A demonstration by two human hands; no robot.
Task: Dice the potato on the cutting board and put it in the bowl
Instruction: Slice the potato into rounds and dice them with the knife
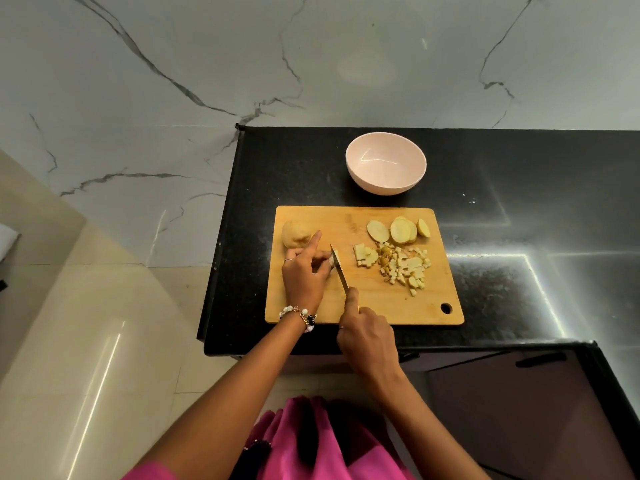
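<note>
Head view, left grip (304,271) pinching potato piece (333,260), right grip (367,336) grasping knife (340,270) (bowl (385,167) beyond board (363,306))

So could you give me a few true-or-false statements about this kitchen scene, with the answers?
1. The bowl holds diced potato. False: it looks empty.
2. The right hand holds the knife. True.
3. Round potato slices lie at the board's far right. True.
4. The diced pieces lie on the black counter. False: they are on the cutting board.
5. The left hand steadies a potato piece at the blade. True.
</note>
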